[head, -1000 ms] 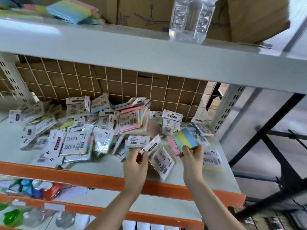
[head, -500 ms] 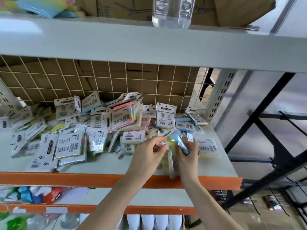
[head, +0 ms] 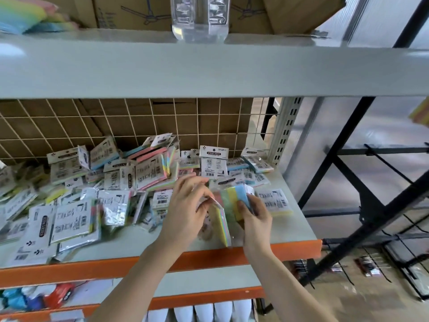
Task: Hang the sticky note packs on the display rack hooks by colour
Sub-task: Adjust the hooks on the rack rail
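A heap of sticky note packs in clear wrappers with white header cards covers the grey shelf. My right hand grips a multicolour pack with pink, green, yellow and blue strips, face up. My left hand pinches the plastic edge of a second pastel pack, which stands on edge just left of the first. Both hands meet above the shelf's front right part. A dark display rack with wire hooks stands to the right.
A wire grid panel backed by cardboard closes the shelf's rear. The upper shelf beam carries a clear water bottle, cardboard boxes and more coloured packs. An orange beam edges the shelf front; bottles stand below.
The view has shifted left and closer. My hands came together; the right one turned its multicolour pack face up, and the left one now pinches a second pack beside it.
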The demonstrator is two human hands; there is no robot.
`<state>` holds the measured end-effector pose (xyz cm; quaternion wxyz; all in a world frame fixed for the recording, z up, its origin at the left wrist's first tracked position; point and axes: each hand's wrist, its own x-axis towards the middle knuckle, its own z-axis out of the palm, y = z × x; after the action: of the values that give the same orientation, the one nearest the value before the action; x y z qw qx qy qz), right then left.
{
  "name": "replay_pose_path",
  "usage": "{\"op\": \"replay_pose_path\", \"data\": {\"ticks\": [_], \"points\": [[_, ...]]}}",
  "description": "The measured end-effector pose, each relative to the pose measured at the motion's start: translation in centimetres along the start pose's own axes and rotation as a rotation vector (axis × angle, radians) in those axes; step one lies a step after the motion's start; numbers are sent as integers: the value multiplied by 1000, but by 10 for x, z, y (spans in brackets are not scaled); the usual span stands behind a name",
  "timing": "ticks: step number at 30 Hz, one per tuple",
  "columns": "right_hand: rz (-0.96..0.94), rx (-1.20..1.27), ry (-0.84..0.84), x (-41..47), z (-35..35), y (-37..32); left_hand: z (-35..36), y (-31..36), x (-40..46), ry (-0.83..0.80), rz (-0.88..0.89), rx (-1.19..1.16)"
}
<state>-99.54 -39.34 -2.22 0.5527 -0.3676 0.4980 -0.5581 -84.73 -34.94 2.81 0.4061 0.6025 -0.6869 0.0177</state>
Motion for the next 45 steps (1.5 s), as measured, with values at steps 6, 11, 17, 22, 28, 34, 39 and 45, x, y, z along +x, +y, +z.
{"op": "replay_pose_path", "data": {"ticks": [6,11,17,22,28,34,39,45], "points": [[20,68,-46,13,-29,-31,-18,25,24,-86,-19,59],[-14,-42,-162,18,-65,-72,-21,69,44,-81,59,63],[-97,-17,-334,14,-122,-115,-2,135,56,-188,3,-9],[-197,16,-409,4,-168,-138,22,189,51,-168,18,-73],[-352,-34,-453,-5,-226,-163,48,255,35,-114,93,-36],[-337,-134,-480,-2,-295,-198,83,321,28,-105,120,-61],[-359,-124,-410,4,-344,-230,107,370,35,-130,212,-93],[-488,-106,-339,24,-383,-264,133,412,56,-135,187,-109]]}}
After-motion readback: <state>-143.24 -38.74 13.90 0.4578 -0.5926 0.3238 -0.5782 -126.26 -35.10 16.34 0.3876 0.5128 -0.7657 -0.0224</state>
